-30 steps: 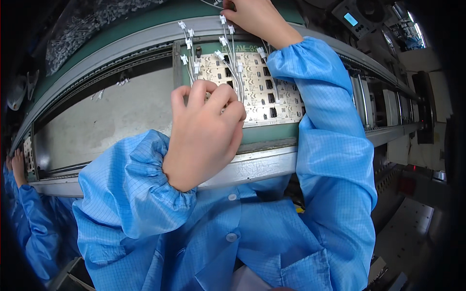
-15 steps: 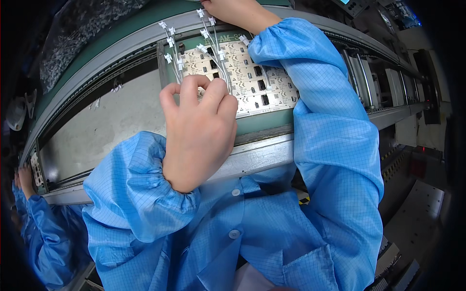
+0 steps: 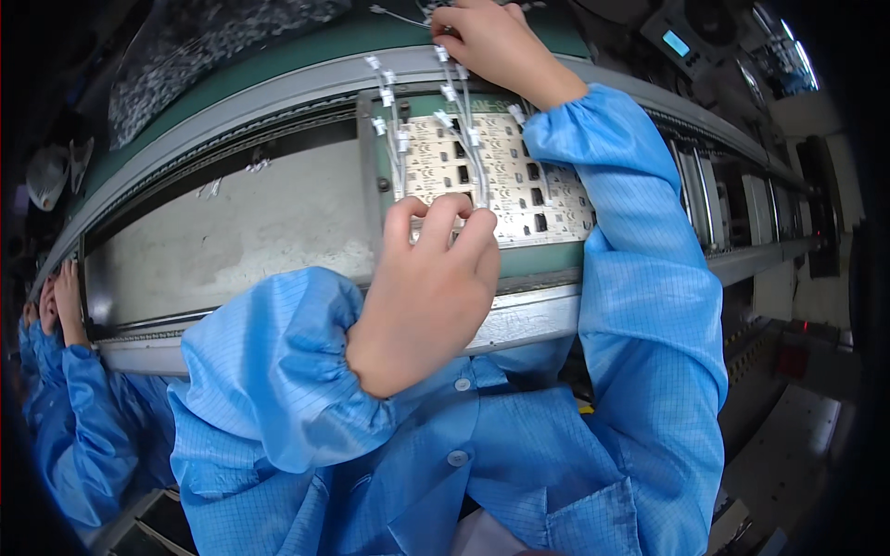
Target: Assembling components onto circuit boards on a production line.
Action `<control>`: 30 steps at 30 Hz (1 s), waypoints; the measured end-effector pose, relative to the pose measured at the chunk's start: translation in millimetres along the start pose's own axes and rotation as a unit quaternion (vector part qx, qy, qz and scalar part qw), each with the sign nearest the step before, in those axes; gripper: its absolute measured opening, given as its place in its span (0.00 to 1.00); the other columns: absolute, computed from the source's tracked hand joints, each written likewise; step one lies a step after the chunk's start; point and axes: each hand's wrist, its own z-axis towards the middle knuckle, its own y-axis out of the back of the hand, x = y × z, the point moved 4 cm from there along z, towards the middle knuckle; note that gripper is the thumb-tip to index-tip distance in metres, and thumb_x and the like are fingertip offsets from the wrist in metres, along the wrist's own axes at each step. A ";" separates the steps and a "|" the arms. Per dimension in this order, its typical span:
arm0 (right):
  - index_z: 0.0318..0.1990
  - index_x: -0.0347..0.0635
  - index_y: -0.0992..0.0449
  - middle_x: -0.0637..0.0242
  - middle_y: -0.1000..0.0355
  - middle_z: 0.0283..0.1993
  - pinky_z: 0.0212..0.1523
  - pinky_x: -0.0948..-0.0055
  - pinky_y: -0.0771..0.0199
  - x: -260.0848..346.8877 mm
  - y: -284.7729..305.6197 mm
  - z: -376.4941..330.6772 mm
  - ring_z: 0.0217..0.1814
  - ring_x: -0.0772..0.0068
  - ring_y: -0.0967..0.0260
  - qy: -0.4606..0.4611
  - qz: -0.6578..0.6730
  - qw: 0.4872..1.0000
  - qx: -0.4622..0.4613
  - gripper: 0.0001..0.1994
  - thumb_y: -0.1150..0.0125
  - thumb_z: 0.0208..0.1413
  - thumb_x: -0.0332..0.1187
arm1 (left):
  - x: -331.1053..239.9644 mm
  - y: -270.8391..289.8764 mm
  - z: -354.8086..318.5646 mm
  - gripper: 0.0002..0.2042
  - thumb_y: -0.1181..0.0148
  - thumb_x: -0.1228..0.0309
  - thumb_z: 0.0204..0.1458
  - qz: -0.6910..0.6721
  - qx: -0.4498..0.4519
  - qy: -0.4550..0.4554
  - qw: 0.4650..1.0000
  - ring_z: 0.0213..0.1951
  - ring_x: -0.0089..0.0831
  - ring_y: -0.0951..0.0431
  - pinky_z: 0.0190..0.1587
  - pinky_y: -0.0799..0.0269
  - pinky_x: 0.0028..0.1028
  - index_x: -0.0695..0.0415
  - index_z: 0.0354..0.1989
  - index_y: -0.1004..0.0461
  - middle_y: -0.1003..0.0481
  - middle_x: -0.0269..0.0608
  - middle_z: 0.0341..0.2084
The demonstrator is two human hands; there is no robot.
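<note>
A white circuit board panel [image 3: 505,222] with black components lies in a green fixture [image 3: 547,259]. Several white cables [image 3: 471,153] with white connectors stand out from it toward the far rail. My left hand [image 3: 426,287] rests over the panel's near left part, fingers curled down among the cable ends; its fingertips and anything under them are hidden. Beyond the far rail, my right hand [image 3: 501,46] is closed, fingers bent. A thin loose cable [image 3: 400,17] with a white end runs to its fingertips.
Metal rails [image 3: 269,102] border the line on both sides. A grey plate [image 3: 232,241] lies left of the fixture, with small white connector pieces [image 3: 258,166] on it. At the far left is a clear bag [image 3: 199,65] of white parts. A co-worker's hands [image 3: 67,301] are at the left edge.
The view has shifted, so fixture and hands sit farther right and lower. My right hand shows more fully beyond the rail, a loose cable at its fingers. My left hand remains curled on the panel.
</note>
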 end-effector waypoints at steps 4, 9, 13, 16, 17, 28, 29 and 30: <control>0.31 0.40 0.22 0.53 0.24 0.34 0.42 0.53 0.29 -9.2 -8.2 14.9 0.42 0.47 0.26 -0.099 0.052 0.994 0.006 0.06 0.43 0.54 0.31 | 13.3 9.5 -1.6 0.12 0.35 0.73 0.45 -0.071 0.005 0.039 0.997 0.50 0.39 0.32 0.54 0.39 0.41 0.57 0.40 0.24 0.29 0.36 0.40; 0.37 0.40 0.21 0.52 0.24 0.37 0.42 0.56 0.26 -34.6 -28.8 18.3 0.41 0.47 0.25 -0.081 -0.028 0.992 0.093 0.08 0.41 0.54 0.34 | 20.9 26.6 -0.9 0.12 0.35 0.74 0.45 -0.165 -0.080 0.058 0.981 0.47 0.38 0.30 0.49 0.39 0.36 0.55 0.39 0.25 0.27 0.35 0.39; 0.37 0.37 0.22 0.52 0.24 0.36 0.41 0.59 0.25 -38.0 -24.6 26.0 0.40 0.51 0.24 -0.069 -0.068 0.983 0.156 0.09 0.41 0.54 0.33 | 24.8 23.9 -2.8 0.09 0.36 0.74 0.46 -0.176 -0.108 0.044 0.978 0.45 0.37 0.30 0.48 0.40 0.36 0.54 0.37 0.24 0.27 0.34 0.38; 0.29 0.32 0.23 0.45 0.24 0.31 0.38 0.57 0.25 -20.2 2.4 29.0 0.36 0.45 0.25 -0.081 0.010 0.985 0.150 0.09 0.40 0.48 0.31 | 30.8 24.6 -2.2 0.07 0.37 0.74 0.47 -0.179 -0.118 0.046 0.976 0.43 0.35 0.29 0.47 0.41 0.35 0.52 0.35 0.24 0.25 0.32 0.35; 0.30 0.32 0.23 0.47 0.24 0.30 0.36 0.60 0.25 -19.8 12.7 29.2 0.34 0.48 0.24 -0.108 0.025 0.982 0.153 0.09 0.39 0.48 0.31 | 33.5 26.2 -3.2 0.06 0.37 0.73 0.48 -0.182 -0.132 0.055 0.973 0.42 0.34 0.29 0.47 0.41 0.34 0.52 0.34 0.24 0.25 0.31 0.33; 0.44 0.36 0.19 0.69 0.25 0.33 0.32 0.80 0.35 -34.2 118.7 -58.5 0.31 0.81 0.34 -0.306 0.321 0.895 0.053 0.09 0.38 0.59 0.30 | 54.6 21.4 2.6 0.03 0.40 0.71 0.51 -0.194 -0.182 0.079 0.961 0.37 0.33 0.28 0.45 0.42 0.35 0.52 0.34 0.24 0.23 0.29 0.28; 0.44 0.36 0.19 0.69 0.25 0.33 0.32 0.80 0.35 -29.4 118.3 -66.5 0.31 0.81 0.34 -0.302 0.327 0.893 0.060 0.09 0.38 0.59 0.30 | 57.3 18.2 2.3 0.03 0.41 0.70 0.52 -0.187 -0.165 0.093 0.964 0.37 0.33 0.27 0.45 0.42 0.35 0.52 0.34 0.24 0.23 0.30 0.28; 0.47 0.36 0.21 0.71 0.25 0.34 0.32 0.82 0.36 -27.4 123.1 -79.0 0.30 0.84 0.36 -0.322 0.325 0.887 0.063 0.10 0.39 0.60 0.29 | 59.3 17.3 2.8 0.03 0.41 0.70 0.52 -0.189 -0.164 0.094 0.964 0.37 0.33 0.27 0.45 0.42 0.35 0.52 0.34 0.24 0.23 0.30 0.28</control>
